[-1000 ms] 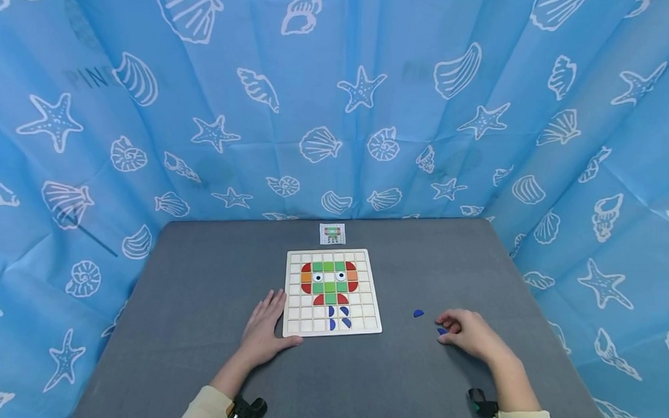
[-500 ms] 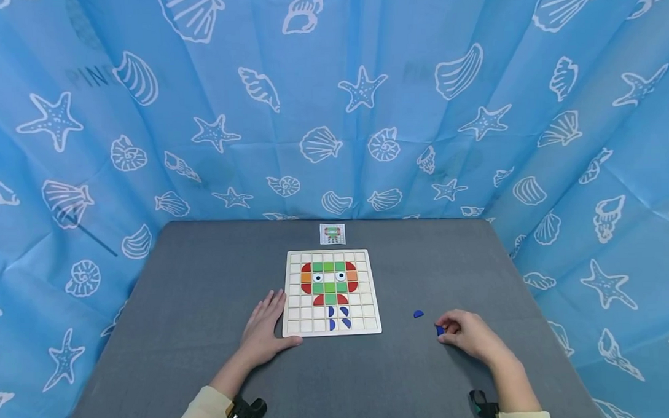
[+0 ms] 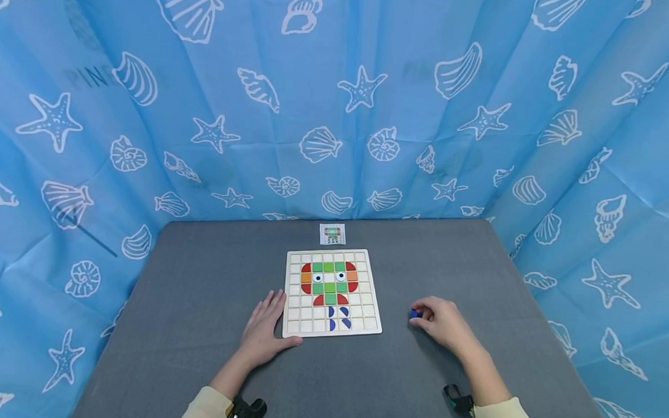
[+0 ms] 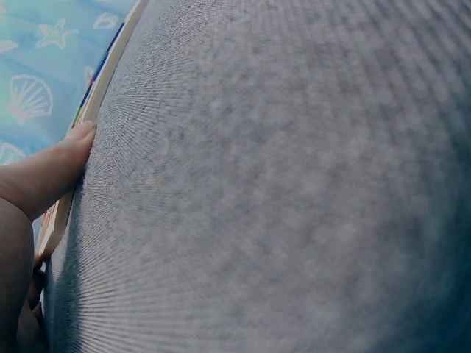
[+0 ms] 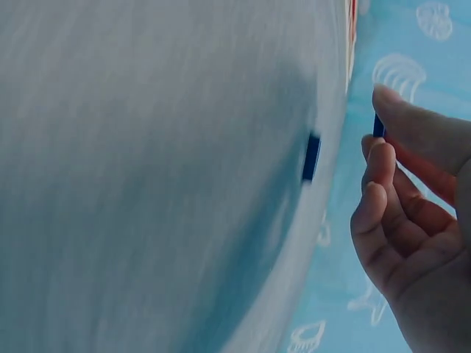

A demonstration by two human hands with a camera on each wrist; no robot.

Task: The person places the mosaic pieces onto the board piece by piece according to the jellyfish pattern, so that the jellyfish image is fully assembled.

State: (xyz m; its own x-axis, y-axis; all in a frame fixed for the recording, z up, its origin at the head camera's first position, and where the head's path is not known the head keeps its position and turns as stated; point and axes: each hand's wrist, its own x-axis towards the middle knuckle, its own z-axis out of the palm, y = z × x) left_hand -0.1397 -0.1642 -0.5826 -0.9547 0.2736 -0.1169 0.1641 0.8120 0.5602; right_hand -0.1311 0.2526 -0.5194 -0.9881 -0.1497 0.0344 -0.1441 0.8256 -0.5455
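My right hand [image 3: 442, 322] pinches a blue half-round piece [image 5: 378, 126] between thumb and fingertips, raised above the table. A second blue half-round piece [image 5: 311, 157] lies on the cloth below that hand; in the head view the hand overlaps its spot. At the board's left side rests my left hand [image 3: 265, 331], fingers spread along the edge and thumb at the near corner. The white grid board [image 3: 308, 326] carries red, orange and green pieces, two eye tiles [image 3: 318, 278], and several blue half-rounds [image 3: 332, 324] lower down. The left wrist view shows the thumb [image 4: 70, 151] against the board's side.
A small picture card [image 3: 332, 233] with a similar coloured figure lies behind the board. Grey cloth covers the table [image 3: 220, 256]. A blue curtain [image 3: 331, 111] with shell and starfish prints hangs around the back and sides.
My right hand picked up the nearer blue half-round piece, then moved left and slightly away from me to the other loose one. The left hand and board stayed put.
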